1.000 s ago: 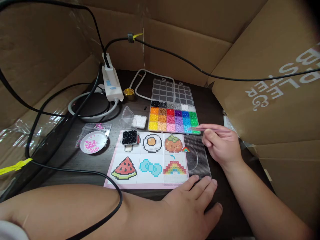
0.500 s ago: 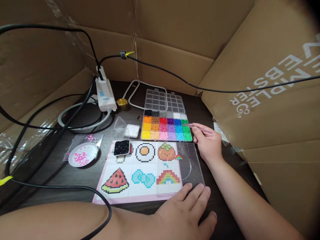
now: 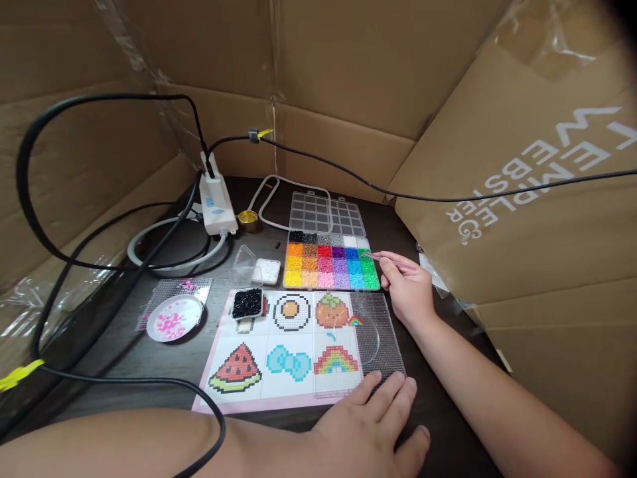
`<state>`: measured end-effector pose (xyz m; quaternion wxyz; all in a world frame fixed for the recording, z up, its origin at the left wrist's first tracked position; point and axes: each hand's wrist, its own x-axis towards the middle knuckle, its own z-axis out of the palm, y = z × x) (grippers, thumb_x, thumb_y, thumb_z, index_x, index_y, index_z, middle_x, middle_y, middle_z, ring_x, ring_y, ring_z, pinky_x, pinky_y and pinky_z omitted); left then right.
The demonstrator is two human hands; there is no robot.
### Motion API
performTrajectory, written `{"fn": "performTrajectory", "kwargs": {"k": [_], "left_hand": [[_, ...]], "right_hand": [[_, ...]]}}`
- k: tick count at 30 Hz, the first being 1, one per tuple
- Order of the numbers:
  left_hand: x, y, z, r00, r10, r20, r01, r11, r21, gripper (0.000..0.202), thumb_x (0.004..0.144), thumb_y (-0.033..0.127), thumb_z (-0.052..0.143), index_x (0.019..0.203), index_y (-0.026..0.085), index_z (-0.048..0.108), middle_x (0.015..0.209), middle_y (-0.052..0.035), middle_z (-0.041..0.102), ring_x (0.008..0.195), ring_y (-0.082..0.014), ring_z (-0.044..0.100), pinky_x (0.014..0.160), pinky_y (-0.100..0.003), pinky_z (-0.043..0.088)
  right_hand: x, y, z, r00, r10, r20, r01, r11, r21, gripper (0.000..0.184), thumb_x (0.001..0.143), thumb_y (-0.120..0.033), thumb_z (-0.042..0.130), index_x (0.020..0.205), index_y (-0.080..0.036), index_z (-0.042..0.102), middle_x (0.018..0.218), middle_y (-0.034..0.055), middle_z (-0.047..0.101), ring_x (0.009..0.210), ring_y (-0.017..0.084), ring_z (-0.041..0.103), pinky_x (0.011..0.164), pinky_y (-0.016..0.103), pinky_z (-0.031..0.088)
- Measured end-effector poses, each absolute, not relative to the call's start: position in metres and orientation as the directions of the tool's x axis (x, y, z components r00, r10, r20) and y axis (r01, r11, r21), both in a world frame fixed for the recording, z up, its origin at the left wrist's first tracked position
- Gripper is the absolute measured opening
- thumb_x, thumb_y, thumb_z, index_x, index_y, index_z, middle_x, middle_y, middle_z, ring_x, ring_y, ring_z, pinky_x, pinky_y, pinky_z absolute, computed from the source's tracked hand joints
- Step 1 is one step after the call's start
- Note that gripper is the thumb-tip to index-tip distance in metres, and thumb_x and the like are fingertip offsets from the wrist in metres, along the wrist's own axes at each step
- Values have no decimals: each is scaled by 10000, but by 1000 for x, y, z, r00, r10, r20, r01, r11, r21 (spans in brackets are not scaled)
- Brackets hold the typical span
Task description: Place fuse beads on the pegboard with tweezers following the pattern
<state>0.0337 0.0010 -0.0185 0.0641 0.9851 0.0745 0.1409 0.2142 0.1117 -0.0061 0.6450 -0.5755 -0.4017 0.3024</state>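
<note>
My right hand (image 3: 408, 289) pinches pink tweezers (image 3: 385, 259), whose tips reach over the green compartments at the right end of an open bead box (image 3: 328, 264) filled with coloured beads. My left hand (image 3: 371, 428) lies flat with fingers spread, fingertips on the near edge of a clear pegboard (image 3: 371, 335). The pegboard overlaps the right part of a pattern sheet (image 3: 279, 345) showing a watermelon, a bow, a rainbow, an egg and an orange fruit. A few beads forming a small rainbow sit on the pegboard near the fruit.
A small tray of black beads (image 3: 247, 303) rests on the sheet's top left. A white dish with pink beads (image 3: 174, 317) sits on another pegboard at left. A white adapter (image 3: 216, 207), black cables (image 3: 124, 265), a gold cap (image 3: 247, 218) and cardboard walls (image 3: 522, 199) surround the dark table.
My right hand moved up from the pegboard to the bead box, bringing the tweezers over the green beads. The view shifted slightly. My left hand stayed on the pegboard's edge.
</note>
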Motion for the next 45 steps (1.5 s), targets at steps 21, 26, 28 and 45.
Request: {"fn": "performTrajectory", "kwargs": {"k": [21, 26, 28, 45], "left_hand": [[34, 1, -20, 942, 162, 294, 129, -983, 129, 405, 1008, 352, 335, 1268, 276, 636, 1394, -139, 577, 1281, -263, 552, 1000, -415, 382], [35, 0, -20, 946, 165, 280, 125, -980, 157, 395, 1002, 364, 362, 1287, 278, 622, 1406, -141, 566, 1287, -263, 543, 1015, -423, 373], [35, 0, -20, 946, 165, 279, 123, -979, 161, 396, 1001, 369, 364, 1287, 277, 622, 1410, -146, 561, 1288, -267, 542, 1017, -426, 371], [34, -1, -19, 946, 171, 275, 131, -979, 157, 398, 996, 375, 373, 1286, 268, 624, 1420, -141, 553, 1297, -262, 528, 1023, -419, 363]], "right_hand": [[207, 119, -2, 473, 858, 202, 273, 75, -959, 294, 764, -370, 716, 921, -128, 772, 675, 44, 693, 465, 87, 475, 434, 232, 413], [208, 119, -3, 485, 850, 205, 276, 74, -958, 299, 762, -384, 714, 907, -127, 766, 642, 39, 679, 455, 93, 482, 425, 236, 408], [208, 119, -3, 485, 851, 202, 280, 68, -957, 302, 761, -384, 714, 905, -124, 765, 634, 38, 677, 452, 94, 483, 424, 237, 407], [208, 119, -4, 470, 857, 210, 249, 100, -963, 268, 769, -375, 725, 887, -138, 770, 783, 81, 749, 459, 80, 474, 427, 232, 391]]}}
